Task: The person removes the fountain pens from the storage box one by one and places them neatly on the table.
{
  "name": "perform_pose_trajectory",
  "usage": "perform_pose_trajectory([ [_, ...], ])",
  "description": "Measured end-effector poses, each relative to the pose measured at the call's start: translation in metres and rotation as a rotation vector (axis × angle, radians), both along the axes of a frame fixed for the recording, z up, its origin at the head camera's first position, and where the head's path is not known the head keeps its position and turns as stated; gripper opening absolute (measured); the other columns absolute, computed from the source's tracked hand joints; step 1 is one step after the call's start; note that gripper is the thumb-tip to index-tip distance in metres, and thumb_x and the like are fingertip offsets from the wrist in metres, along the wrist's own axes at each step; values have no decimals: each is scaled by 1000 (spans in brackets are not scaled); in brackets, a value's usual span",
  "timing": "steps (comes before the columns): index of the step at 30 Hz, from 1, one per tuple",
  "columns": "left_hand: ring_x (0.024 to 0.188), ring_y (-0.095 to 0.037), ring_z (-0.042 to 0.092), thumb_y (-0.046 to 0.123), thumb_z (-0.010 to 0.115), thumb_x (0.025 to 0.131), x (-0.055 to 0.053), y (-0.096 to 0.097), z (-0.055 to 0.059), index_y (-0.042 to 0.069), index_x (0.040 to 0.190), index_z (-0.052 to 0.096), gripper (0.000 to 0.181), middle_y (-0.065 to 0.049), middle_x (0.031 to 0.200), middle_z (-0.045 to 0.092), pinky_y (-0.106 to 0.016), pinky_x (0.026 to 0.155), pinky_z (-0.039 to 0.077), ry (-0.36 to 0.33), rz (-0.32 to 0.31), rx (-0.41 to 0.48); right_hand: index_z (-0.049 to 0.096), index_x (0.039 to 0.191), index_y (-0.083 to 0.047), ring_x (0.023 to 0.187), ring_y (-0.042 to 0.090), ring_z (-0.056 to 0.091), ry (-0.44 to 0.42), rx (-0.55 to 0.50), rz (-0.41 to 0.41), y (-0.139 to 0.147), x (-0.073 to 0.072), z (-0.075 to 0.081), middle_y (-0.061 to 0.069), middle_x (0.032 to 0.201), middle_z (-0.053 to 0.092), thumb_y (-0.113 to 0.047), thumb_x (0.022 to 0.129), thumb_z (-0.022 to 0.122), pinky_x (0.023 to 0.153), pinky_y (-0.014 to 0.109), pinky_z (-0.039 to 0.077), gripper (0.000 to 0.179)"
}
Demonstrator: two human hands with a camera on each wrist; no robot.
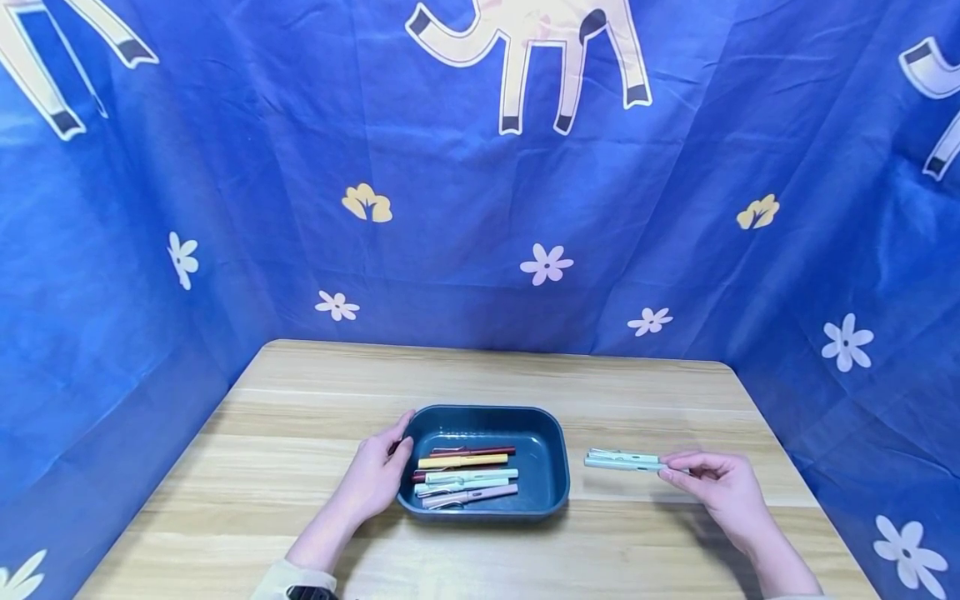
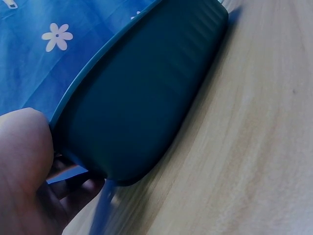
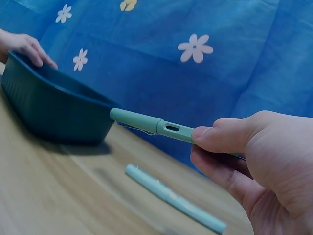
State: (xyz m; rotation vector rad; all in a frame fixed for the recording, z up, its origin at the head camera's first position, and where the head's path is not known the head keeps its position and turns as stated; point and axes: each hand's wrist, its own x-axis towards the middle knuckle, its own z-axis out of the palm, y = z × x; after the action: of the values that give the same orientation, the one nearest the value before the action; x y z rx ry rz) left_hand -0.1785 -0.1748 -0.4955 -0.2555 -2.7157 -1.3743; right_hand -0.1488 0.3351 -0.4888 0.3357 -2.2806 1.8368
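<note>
My left hand (image 1: 378, 475) grips the left wall of a dark teal plastic box (image 1: 551, 492), thumb and fingers at its rim. Inside the box lie several pens with clips: dark red ones, a yellow pen (image 1: 465, 460), pale mint ones and a lilac pen (image 1: 471, 497). To the right of the box, my right hand (image 1: 716, 487) pinches a green pen (image 3: 137, 120) between thumb and fingers near one end, its cap pointing left toward the box. Below that pen, in the right wrist view, a pale mint pen (image 3: 176, 200) lies on the table.
The light wooden table (image 1: 315, 400) has rounded back corners. A blue cloth (image 1: 450, 250) with flowers and animal figures hangs behind it and along both sides. A dark watch (image 1: 311, 592) is on the left wrist.
</note>
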Motion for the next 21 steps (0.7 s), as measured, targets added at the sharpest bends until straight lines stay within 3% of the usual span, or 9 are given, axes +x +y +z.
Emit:
perform_pose_trajectory([
  [12,145,-39,45,13,52,111,0,0,-1,-1,158,45,50,-21,158,46,-56,120,35,9,0,-3,80,95,8,98,9,75,-58,41,20,15,-4,-27,13,101,80,12,83,82,80,23,62,12],
  [21,145,-39,45,12,52,111,-1,-1,-2,-1,158,45,50,-19,159,45,-55,120,35,13,-3,5,83,92,-2,92,8,74,-19,279,-7,14,-11,-30,10,97,80,-1,81,90,75,21,61,13],
])
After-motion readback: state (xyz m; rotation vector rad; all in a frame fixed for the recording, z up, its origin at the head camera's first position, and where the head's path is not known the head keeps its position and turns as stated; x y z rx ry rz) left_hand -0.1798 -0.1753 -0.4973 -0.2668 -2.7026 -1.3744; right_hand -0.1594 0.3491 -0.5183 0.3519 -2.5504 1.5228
